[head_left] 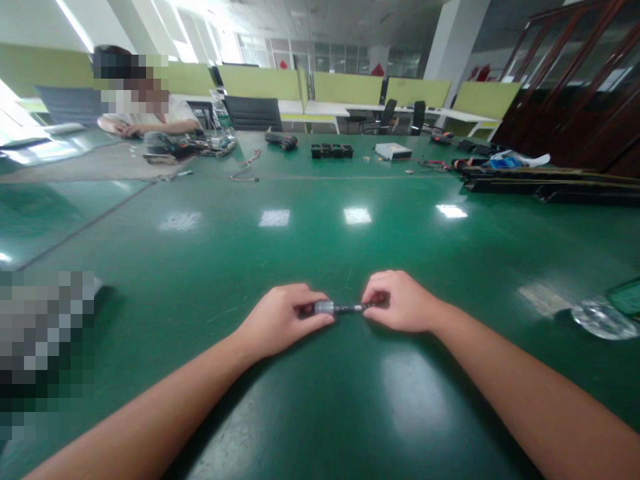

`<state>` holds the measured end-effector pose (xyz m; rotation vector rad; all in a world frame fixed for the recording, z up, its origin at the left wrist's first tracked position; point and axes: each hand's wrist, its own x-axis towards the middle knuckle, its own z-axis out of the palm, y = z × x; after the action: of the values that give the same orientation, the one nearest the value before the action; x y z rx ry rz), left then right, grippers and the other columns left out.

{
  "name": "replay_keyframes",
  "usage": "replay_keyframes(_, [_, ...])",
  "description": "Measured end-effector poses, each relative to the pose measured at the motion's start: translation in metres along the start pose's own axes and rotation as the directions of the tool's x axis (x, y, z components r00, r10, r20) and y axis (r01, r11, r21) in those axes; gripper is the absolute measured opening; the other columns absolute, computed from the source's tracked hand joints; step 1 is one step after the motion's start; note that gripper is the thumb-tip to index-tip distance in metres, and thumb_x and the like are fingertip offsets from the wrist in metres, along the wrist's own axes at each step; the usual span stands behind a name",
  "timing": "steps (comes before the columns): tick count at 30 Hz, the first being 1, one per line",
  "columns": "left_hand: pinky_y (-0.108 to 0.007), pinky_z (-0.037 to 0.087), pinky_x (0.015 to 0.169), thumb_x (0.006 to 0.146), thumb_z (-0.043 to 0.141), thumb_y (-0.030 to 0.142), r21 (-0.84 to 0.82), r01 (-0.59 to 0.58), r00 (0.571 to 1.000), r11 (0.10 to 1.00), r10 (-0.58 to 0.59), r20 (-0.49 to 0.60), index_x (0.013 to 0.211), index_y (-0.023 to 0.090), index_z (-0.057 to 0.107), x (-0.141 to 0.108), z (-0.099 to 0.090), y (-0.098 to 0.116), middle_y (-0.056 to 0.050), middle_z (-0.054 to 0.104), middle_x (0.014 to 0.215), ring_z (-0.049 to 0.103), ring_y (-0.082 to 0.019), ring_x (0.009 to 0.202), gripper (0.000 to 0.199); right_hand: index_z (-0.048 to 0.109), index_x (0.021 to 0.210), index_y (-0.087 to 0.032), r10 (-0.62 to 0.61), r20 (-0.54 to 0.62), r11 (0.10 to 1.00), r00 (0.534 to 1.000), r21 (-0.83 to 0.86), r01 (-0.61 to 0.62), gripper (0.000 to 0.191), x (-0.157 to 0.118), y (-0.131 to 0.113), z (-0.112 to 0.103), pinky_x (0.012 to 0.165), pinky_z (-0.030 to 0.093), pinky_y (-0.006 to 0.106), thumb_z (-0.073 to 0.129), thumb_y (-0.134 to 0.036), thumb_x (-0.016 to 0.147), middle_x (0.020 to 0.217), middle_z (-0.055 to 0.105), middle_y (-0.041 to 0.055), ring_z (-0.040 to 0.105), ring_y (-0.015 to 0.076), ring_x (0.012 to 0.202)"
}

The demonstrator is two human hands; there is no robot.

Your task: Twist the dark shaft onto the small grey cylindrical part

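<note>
A small silvery cylinder (325, 307) with a thin dark rod (346, 309) reaching out of it lies level between my hands, low over the green table (320, 247) or on it; I cannot tell which. Its exact kind does not show. My left hand (283, 317) pinches the cylinder between thumb and fingers. At the rod's other end, a short bright band shows just before the fingertips of my right hand (400, 301), which are closed on that end. The fingers hide both outer ends of the piece.
A clear glass dish (604, 319) stands at the right. Far back are a black block (332, 151), a white box (393, 151), a dark power tool (281, 140), a cable (245, 167) and long black bars (550, 183). Another person (145, 100) sits at the far left.
</note>
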<state>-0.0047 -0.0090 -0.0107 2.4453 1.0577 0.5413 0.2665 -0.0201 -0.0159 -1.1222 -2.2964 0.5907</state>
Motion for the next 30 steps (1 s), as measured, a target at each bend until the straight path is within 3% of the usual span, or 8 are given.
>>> replay_keyframes(9, [-0.023, 0.039, 0.062, 0.09, 0.066, 0.048, 0.007, 0.005, 1.0, 1.0, -0.005, 0.01, 0.102, 0.025, 0.076, 0.001, 0.0, 0.0, 0.001, 0.064, 0.073, 0.058, -0.013, 0.066, 0.028, 0.071, 0.082, -0.018, -0.056, -0.049, 0.998, 0.997, 0.012, 0.056, 0.007, 0.007, -0.005, 0.017, 0.074, 0.045, 0.03, 0.075, -0.017, 0.076, 0.077, 0.068, 0.0016, 0.06, 0.0154, 0.073])
replay_keyframes(13, [-0.022, 0.038, 0.062, 0.089, 0.067, 0.045, 0.007, 0.009, 1.0, 1.0, -0.009, 0.023, 0.102, 0.027, 0.076, 0.001, -0.001, 0.0, 0.002, 0.064, 0.074, 0.058, -0.013, 0.067, 0.024, 0.069, 0.102, -0.019, -0.071, -0.068, 0.988, 0.995, 0.134, 0.08, 0.028, 0.008, -0.011, 0.025, 0.076, 0.048, 0.028, 0.071, -0.009, 0.075, 0.089, 0.069, 0.0031, 0.061, 0.0155, 0.08])
replay_keyframes(18, [-0.023, 0.038, 0.063, 0.089, 0.068, 0.044, 0.008, 0.001, 1.0, 1.0, -0.001, 0.02, 0.101, 0.026, 0.076, 0.002, -0.001, 0.0, 0.002, 0.064, 0.073, 0.058, -0.013, 0.067, 0.024, 0.065, 0.114, -0.02, -0.013, -0.07, 0.969, 0.997, 0.246, 0.03, 0.042, 0.006, -0.01, 0.026, 0.077, 0.05, 0.028, 0.07, -0.008, 0.074, 0.09, 0.069, 0.0013, 0.062, 0.0143, 0.078])
replay_keyframes(30, [-0.022, 0.038, 0.063, 0.089, 0.066, 0.047, 0.011, 0.003, 1.0, 1.0, -0.003, 0.022, 0.1, 0.026, 0.076, 0.002, 0.0, -0.001, 0.002, 0.064, 0.073, 0.057, -0.012, 0.067, 0.025, 0.071, 0.099, -0.017, -0.046, -0.044, 0.987, 0.998, 0.15, 0.052, 0.027, 0.01, -0.009, 0.027, 0.073, 0.048, 0.027, 0.075, -0.013, 0.073, 0.086, 0.068, 0.003, 0.06, 0.0152, 0.077])
